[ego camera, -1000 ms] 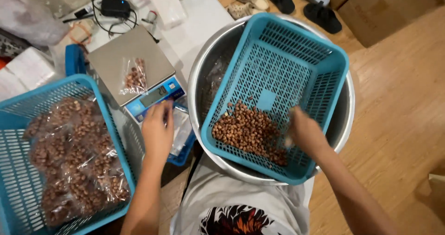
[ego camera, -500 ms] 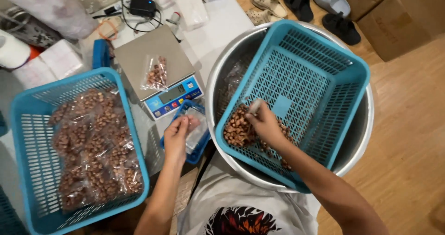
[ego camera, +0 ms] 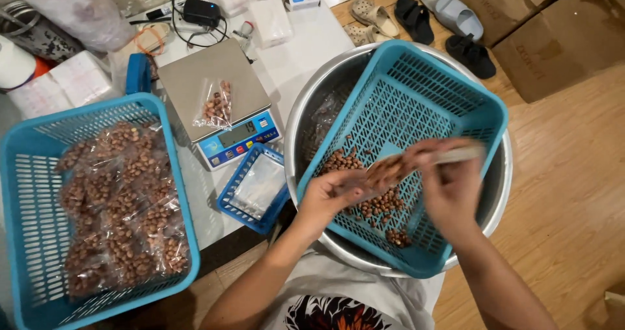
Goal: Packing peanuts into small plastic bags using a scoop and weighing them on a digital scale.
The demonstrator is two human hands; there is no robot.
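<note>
Right now both hands meet over the tilted blue basket (ego camera: 449, 102) that sits inside a big metal basin (ego camera: 501, 173). The left hand (ego camera: 325, 200) pinches the mouth of a small clear bag (ego camera: 364, 181), and the right hand (ego camera: 449, 186) is closed around a pale scoop (ego camera: 456, 154), blurred with motion, that carries peanuts (ego camera: 387, 170). The scoop's long axis runs from about two o'clock down to eight o'clock, its loaded end pointing at the bag mouth, which lies at roughly nine o'clock from the right hand and just beside it. The left hand is the one nearer the bag; whether scoop and bag actually touch I cannot tell through the blur. Loose peanuts (ego camera: 384, 206) lie in the basket's low corner, directly under the hands.

At ten o'clock from the hands stands a kitchen scale (ego camera: 215, 76) with a part-filled bag (ego camera: 215, 105) on its plate. A small blue tray (ego camera: 228, 203) of empty bags lies between scale and basin. Far at nine o'clock a second blue basket (ego camera: 19, 239) holds many filled bags (ego camera: 117, 206). All this rests on a white tabletop (ego camera: 306, 50); beyond, at one o'clock, a wooden floor (ego camera: 573, 193) has sandals (ego camera: 449, 17) and cardboard boxes (ego camera: 553, 30).
</note>
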